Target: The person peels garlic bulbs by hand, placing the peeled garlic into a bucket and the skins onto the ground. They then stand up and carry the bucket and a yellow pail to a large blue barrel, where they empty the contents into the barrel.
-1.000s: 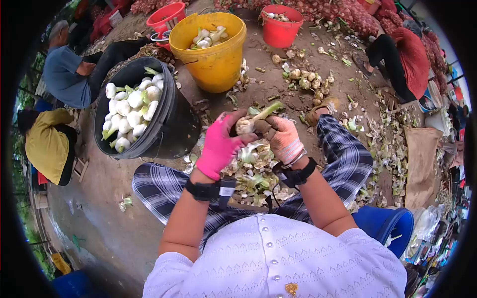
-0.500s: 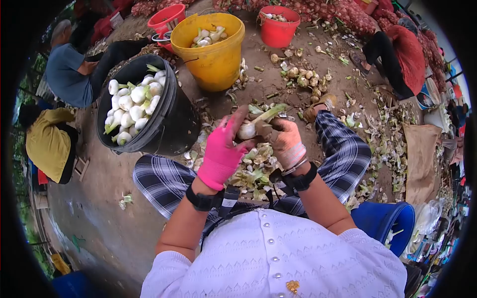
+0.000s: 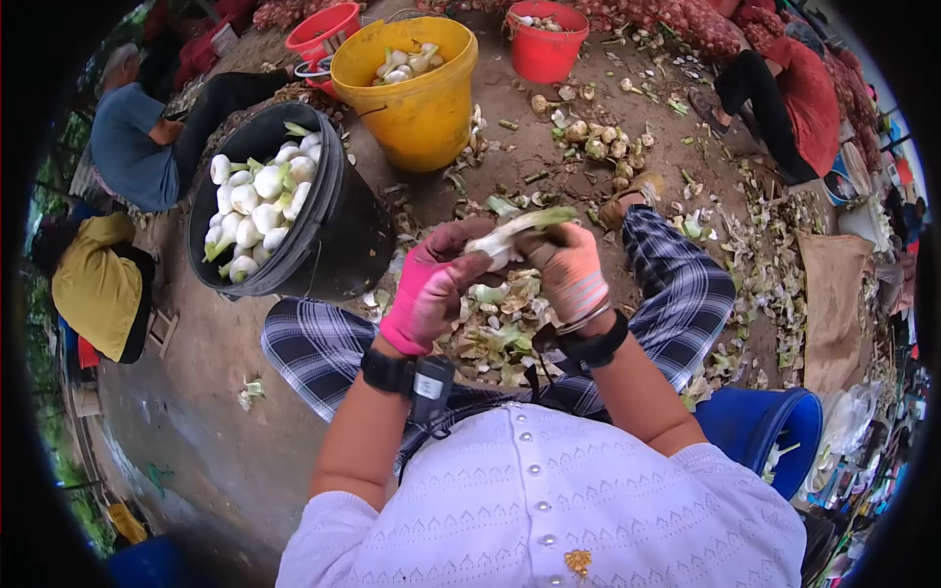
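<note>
A garlic bulb (image 3: 502, 242) with a green stem stub is held between my two gloved hands, over the space between my knees. My left hand (image 3: 437, 279), in a pink glove with dirty fingertips, grips the bulb from the left. On the other side, my right hand (image 3: 567, 267), in an orange glove, closes its fingers on the stem end. The bulb's surface looks white and partly bare. Below both hands lies a heap of garlic peelings (image 3: 495, 328). A black bucket (image 3: 348, 230) of white, peeled garlic bulbs (image 3: 257, 208) stands to my left.
A yellow bucket (image 3: 417, 122) and a red bucket (image 3: 545, 59) with bulbs stand ahead. Unpeeled bulbs (image 3: 608, 145) lie on the ground. A blue bin (image 3: 745, 431) is at my right. People sit at left (image 3: 137, 142) and right (image 3: 799, 98).
The bulb has turned, its stem lying flatter and pointing right. Its dark outer skin no longer shows as before. My left hand has rotated and its fingers have curled closer around the bulb.
</note>
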Available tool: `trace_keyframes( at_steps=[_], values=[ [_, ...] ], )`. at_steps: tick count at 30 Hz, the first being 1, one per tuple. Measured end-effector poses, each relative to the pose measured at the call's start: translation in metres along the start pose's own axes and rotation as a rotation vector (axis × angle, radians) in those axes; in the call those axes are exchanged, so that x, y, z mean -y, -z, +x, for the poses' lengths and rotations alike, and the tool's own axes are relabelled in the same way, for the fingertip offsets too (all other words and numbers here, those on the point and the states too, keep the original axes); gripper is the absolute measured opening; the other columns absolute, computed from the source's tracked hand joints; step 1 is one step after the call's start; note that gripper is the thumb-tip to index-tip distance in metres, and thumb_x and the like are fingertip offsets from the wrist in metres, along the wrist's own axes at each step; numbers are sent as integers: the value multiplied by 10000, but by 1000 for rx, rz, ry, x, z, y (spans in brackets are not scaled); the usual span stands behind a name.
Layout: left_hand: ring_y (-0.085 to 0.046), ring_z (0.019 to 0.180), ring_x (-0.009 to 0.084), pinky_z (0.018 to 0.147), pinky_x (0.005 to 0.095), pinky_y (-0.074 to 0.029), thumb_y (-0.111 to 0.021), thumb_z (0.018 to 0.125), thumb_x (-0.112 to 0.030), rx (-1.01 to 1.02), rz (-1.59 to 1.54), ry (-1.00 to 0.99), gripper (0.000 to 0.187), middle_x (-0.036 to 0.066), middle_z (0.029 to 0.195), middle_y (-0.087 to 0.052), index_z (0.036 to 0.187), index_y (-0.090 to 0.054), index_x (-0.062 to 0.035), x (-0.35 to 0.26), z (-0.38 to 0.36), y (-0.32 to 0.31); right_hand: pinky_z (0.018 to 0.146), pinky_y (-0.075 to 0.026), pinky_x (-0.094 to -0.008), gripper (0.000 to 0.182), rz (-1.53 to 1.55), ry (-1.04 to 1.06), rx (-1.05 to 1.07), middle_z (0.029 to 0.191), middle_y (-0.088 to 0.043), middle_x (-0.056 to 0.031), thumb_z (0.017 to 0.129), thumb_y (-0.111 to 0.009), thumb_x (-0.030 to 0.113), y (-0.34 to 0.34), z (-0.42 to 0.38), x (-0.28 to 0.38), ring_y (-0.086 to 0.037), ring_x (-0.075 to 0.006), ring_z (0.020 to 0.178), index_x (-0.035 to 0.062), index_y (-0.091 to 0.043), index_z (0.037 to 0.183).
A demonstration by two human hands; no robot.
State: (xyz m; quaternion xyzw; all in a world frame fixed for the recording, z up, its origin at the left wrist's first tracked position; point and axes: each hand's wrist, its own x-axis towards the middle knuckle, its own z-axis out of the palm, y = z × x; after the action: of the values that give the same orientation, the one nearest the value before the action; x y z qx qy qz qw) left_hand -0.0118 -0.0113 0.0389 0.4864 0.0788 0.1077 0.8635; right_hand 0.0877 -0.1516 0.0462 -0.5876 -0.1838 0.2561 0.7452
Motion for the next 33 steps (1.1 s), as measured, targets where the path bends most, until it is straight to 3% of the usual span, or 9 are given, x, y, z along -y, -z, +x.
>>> trace_keyframes(
  at_steps=[6,9,13,15,17,23,26,31,33],
  values=[
    [-592,992,168,875,310,-496,-611,829,-14,2,-121,56,482,78,1142,-587,1289,-471,-10,4,3,-12,707,-567,-338,204,298,-213,-89,905,-651,-133,894,-576,89,6,7,-2,-642,-211,844,-60,-582,1032],
    [-576,1015,156,885,289,-476,-624,823,-6,-82,59,-80,525,78,1164,-575,1317,-445,-11,17,1,-5,700,-525,-295,234,-197,-44,-124,909,-656,-84,856,-612,94,9,8,-14,-625,-138,832,-35,-594,1050],
    [-499,1168,186,967,308,-404,-636,837,-66,-83,296,-262,618,105,1297,-502,1387,-354,-47,8,-4,-7,780,-489,-367,374,-1174,-335,95,1036,-647,-155,804,-647,161,38,21,-26,-634,-291,884,65,-577,1158],
    [-414,1268,223,996,309,-381,-598,848,-41,-28,348,-313,640,151,1392,-403,1408,-289,-21,13,-4,6,813,-476,-392,387,-1047,-247,98,1064,-628,-169,810,-642,201,19,7,-8,-598,-354,925,110,-573,1180],
    [-381,1293,242,1043,330,-315,-579,852,-56,35,736,-422,667,160,1413,-375,1427,-245,-19,10,-2,7,808,-486,-336,314,-870,346,133,1055,-640,-139,805,-659,138,3,0,9,-620,-295,936,75,-615,1110],
    [-378,1287,266,1055,342,-277,-518,906,-234,69,797,-537,626,160,1388,-395,1430,-245,-25,5,-5,-20,695,-485,-356,127,-1059,459,149,847,-633,-97,850,-601,109,-15,4,0,-617,-273,774,44,-612,958],
    [-537,1063,205,924,318,-421,-421,959,-420,-344,440,-336,497,104,1178,-534,1281,-444,-43,4,1,-26,627,-476,-267,139,-319,145,134,785,-565,-34,909,-541,109,-22,-1,0,-568,-123,724,-12,-566,974],
    [-570,991,178,848,310,-489,-471,945,-383,-352,-481,6,402,90,1071,-578,1206,-499,-78,18,11,11,696,-504,-276,231,645,-278,411,857,-599,-87,905,-531,98,2,-9,3,-577,-145,769,-3,-530,1112],
    [-571,996,186,854,304,-487,-498,944,-335,-356,-477,-122,385,97,1081,-574,1228,-488,-74,10,7,11,729,-515,-321,342,-221,-187,312,909,-630,-130,870,-579,127,21,5,-24,-622,-214,815,35,-516,1193]
  ],
)
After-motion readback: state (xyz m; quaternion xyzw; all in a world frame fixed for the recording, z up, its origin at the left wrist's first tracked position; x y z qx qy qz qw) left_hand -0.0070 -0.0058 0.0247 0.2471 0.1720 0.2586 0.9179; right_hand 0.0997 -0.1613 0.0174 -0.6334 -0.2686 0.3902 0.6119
